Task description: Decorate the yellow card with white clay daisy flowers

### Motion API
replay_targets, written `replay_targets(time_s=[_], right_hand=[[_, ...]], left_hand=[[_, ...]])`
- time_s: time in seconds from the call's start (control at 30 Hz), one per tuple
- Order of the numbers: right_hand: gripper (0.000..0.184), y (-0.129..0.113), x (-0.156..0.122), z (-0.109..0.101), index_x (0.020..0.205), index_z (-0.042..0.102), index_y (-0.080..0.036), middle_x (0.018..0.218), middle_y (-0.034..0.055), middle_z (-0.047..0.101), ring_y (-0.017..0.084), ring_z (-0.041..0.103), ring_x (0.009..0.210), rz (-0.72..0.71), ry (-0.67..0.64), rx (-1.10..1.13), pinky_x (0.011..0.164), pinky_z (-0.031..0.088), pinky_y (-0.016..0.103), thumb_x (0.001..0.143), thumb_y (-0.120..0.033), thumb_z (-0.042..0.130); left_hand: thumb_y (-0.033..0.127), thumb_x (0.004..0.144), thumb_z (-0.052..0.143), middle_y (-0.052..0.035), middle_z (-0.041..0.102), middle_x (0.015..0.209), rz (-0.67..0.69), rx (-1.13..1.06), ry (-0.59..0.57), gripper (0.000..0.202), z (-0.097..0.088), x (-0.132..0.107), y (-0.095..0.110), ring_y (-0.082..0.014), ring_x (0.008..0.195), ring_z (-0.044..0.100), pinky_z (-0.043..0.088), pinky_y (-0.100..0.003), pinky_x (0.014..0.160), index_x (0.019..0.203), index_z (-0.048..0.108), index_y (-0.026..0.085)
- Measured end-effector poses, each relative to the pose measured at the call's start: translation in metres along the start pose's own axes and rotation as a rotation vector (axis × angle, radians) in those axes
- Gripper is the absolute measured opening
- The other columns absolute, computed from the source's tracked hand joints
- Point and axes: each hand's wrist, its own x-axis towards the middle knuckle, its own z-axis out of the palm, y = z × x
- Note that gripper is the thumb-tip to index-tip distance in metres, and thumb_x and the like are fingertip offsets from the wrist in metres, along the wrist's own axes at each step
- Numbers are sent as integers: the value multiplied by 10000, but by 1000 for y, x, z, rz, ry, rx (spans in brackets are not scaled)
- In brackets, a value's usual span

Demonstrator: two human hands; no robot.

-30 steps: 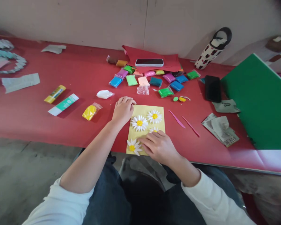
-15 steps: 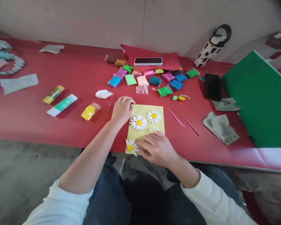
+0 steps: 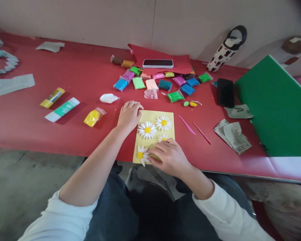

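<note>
Got two full white-petalled, yellow-centred daisies, plus a sparse, unfinished-looking daisy, on pale-yellow rectangular card. Resting left hand open; can't tell with right hand.

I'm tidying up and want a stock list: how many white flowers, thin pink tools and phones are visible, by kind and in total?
White flowers on the yellow card: 4
Thin pink tools: 2
Phones: 2
Total: 8

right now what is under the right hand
The right hand covers part of the yellow card and partly hides one white flower; anything directly beneath it cannot be seen.
</note>
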Motion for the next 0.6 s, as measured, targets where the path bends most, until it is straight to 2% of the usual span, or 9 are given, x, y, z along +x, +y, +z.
replay_targets(time_s=[0.23, 0.37, 0.6], right_hand=[[204, 2, 1, 3, 966, 675, -229, 868, 8, 719, 161, 621, 795, -17, 6, 21, 824, 321, 338, 937, -380, 541], [158, 6, 1, 0, 930, 669, -227, 902, 3, 728, 153, 623, 797, -17, 7, 45, 797, 318, 329, 931, -329, 548], [165, 13, 0, -7, 983, 684, -248, 900, 2, 723, 150, 622, 808, -38, -13, 55, 774, 312, 322, 927, -243, 529]], left_hand=[[163, 891, 467, -45, 633, 1179, 0, -2, -2, 197, -1, 0, 0, -256, 1214, 483, 398, -425, 1017, 965, 625, 255], [158, 889, 471, -46, 631, 1184, 3, -3, -2, 197, 0, 0, -1, -252, 1209, 485, 386, -421, 1035, 970, 626, 251], [160, 891, 474, -52, 635, 1182, 6, 6, -1, 190, 1, 0, -1, -263, 1199, 492, 397, -427, 1017, 976, 627, 236]])
